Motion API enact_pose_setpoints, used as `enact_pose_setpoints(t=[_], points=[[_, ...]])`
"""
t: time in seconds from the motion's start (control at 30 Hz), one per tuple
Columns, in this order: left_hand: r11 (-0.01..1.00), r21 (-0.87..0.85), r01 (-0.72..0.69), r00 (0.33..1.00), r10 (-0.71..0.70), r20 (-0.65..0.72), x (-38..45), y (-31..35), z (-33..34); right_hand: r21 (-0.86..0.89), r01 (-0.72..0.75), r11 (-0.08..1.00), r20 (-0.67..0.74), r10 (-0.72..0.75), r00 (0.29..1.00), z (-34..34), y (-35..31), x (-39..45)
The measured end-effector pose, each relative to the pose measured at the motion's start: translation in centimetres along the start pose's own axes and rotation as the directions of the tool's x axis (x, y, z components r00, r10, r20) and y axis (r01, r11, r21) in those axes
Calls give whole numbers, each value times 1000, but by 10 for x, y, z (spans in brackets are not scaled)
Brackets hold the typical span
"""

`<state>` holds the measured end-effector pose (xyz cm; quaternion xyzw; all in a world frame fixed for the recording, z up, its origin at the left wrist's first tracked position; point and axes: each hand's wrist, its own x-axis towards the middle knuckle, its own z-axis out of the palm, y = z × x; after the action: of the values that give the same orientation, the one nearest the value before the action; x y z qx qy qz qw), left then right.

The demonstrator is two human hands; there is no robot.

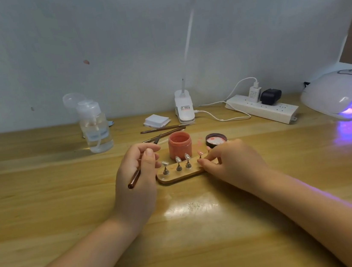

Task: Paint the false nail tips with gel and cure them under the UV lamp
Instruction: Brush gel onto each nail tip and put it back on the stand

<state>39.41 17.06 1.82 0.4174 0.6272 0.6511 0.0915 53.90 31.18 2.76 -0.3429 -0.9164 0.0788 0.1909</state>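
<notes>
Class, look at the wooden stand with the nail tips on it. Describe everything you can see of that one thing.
The wooden stand is a flat, light-wood slab with rounded ends, lying on the table in front of the open pink gel jar. Small metal pegs rise from it, each carrying a nail tip; three look clear or silvery, and one near the right end looks pink. The right hand grips its right end and hides it. The left hand, holding a brush, is beside its left end.

Wooden stand (176, 176) lying flat on table, carrying row of nail tips on small metal pegs. Three clear tips (178, 159) standing toward stand's left; pink-coated tip (200, 153) standing at its right end. Open coral gel jar (180, 144) sitting just behind stand, lid (215, 139) lying right of jar. UV lamp (342, 93) glowing violet, far right of stand. Brush (139, 171) slanting left of stand.
</notes>
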Motion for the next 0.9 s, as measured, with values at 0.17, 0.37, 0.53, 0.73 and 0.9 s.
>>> enact_pose_setpoints(t=[0.17,0.37,0.53,0.73,0.9], points=[[1000,-21,13,1000,-13,-5,0,-1,0,53,-23,998,-58,26,998,7,-1,-5],[1000,-11,7,1000,-7,-13,0,0,1,27,-14,1000,-81,17,997,13,-5,-5],[1000,-5,15,1000,-15,-22,0,-1,1,23,-50,999,-107,52,993,13,-4,-4],[998,-18,-62,997,61,-38,-3,3,1,70,72,995,-224,-55,973,9,-7,-12],[968,-99,-230,969,237,67,-14,12,1,610,132,781,-308,80,948,4,-10,-20]])
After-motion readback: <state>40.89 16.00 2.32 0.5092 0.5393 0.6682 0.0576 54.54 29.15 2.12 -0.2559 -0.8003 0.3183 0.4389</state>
